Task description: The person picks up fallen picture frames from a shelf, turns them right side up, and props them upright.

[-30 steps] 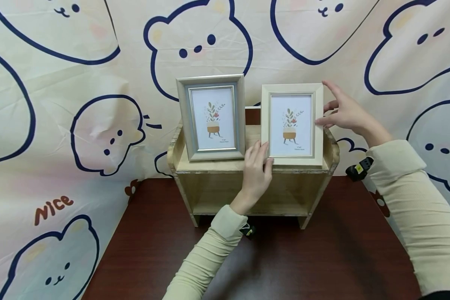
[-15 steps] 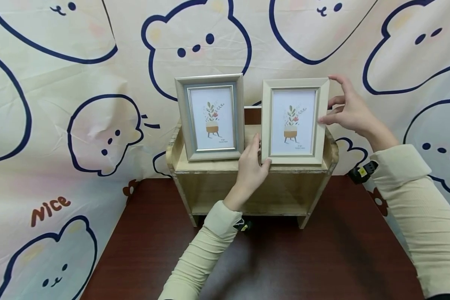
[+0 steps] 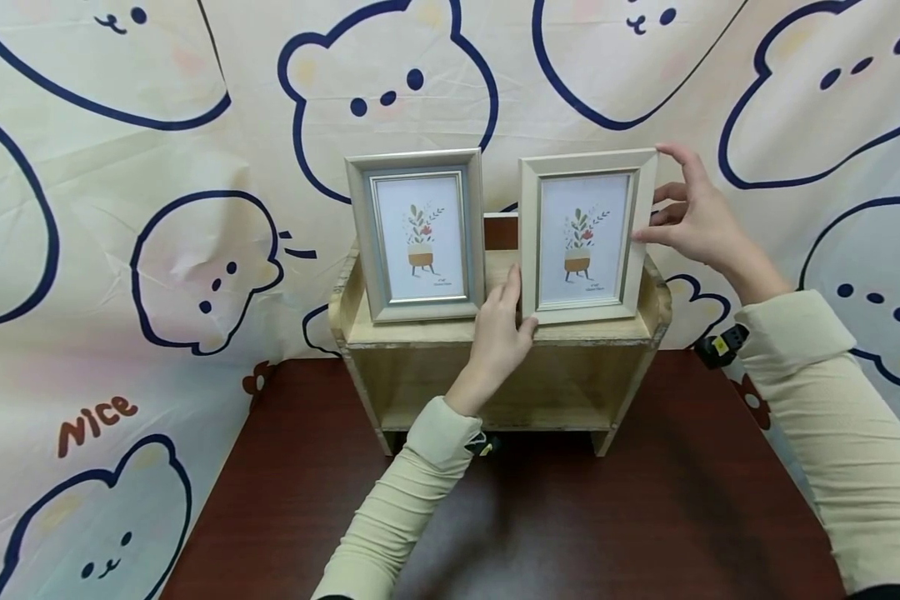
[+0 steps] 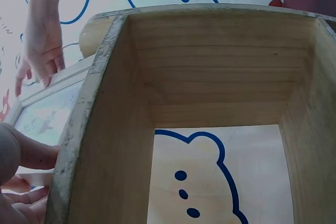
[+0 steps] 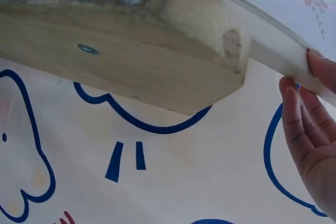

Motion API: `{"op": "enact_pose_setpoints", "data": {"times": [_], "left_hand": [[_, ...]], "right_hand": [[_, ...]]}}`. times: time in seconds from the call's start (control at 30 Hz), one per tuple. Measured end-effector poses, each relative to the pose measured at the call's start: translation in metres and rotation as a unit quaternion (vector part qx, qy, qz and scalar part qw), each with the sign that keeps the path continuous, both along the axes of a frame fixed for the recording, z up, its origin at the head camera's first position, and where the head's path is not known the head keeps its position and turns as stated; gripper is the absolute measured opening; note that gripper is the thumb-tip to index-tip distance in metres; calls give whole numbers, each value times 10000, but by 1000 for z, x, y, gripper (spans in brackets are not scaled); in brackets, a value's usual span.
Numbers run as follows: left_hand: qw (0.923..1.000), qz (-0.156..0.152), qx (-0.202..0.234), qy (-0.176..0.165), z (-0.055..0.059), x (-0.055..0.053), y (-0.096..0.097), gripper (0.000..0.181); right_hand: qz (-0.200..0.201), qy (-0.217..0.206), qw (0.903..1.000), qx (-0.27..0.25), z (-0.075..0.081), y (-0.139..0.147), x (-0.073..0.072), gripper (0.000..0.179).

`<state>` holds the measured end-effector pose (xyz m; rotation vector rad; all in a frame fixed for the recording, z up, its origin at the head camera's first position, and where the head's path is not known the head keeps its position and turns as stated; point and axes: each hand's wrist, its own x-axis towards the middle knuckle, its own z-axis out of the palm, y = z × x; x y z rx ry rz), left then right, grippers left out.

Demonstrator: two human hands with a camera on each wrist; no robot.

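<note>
A cream picture frame [image 3: 587,237] with a potted-plant print stands on the right of the wooden shelf unit's top board [image 3: 420,333], leaning slightly. My right hand [image 3: 701,218] pinches its right edge, index finger at the top corner; in the right wrist view the thumb [image 5: 321,69] lies on the front, fingers behind. At its lower left corner my left hand [image 3: 498,333] holds on, thumb at the bottom edge and fingers along the left side. To the left, a silver-grey picture frame [image 3: 367,242] with the same print stands upright, close to the left fingertips.
The shelf unit has raised side panels [image 3: 656,312] and an open lower compartment [image 3: 487,387]. It stands on a dark red-brown table [image 3: 570,525]. Behind hangs a cloth [image 3: 232,167] printed with cartoon animals.
The cream frame has turned and tipped a little, its upper right corner now higher. My left hand shifted slightly left and its fingers moved from the front to the frame's left side.
</note>
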<state>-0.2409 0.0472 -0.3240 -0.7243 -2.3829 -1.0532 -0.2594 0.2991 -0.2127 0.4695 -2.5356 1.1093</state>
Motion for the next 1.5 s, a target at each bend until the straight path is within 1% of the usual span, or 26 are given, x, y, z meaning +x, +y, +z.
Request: {"op": "enact_pose_setpoints", "data": {"times": [0.13, 0.33, 0.47, 0.57, 0.77, 0.97, 1.17, 1.37, 1.5], "left_hand": [[9997, 90, -76, 231, -4, 1, 1, 70], [9966, 265, -166, 763, -8, 2, 3, 68], [9934, 372, -155, 1076, -13, 3, 4, 66], [9912, 448, -107, 1239, -15, 4, 6, 65], [9873, 580, -49, 1476, -19, 6, 9, 65], [9837, 548, 126, 1706, -23, 8, 13, 62], [9804, 521, 161, 1892, -24, 10, 14, 61], [9780, 513, 97, 2020, -25, 12, 16, 59], [9770, 507, -5, 2069, -25, 14, 18, 57]], "right_hand": [[-107, 162, 9998, 72, 0, -3, 0, 91], [-275, 213, 9994, -92, 2, -13, 1, 84], [-390, 136, 9990, -155, 3, -21, 1, 81], [-476, 62, 9987, -163, 4, -27, 2, 82], [-512, 17, 9984, -218, 5, -37, 2, 87], [-479, 5, 9981, -375, 6, -43, -2, 93], [-359, -39, 9977, -570, 5, -46, -7, 94], [-244, -209, 9973, -653, 6, -47, -12, 99], [-115, -246, 9967, -768, 7, -47, -14, 99]]}}
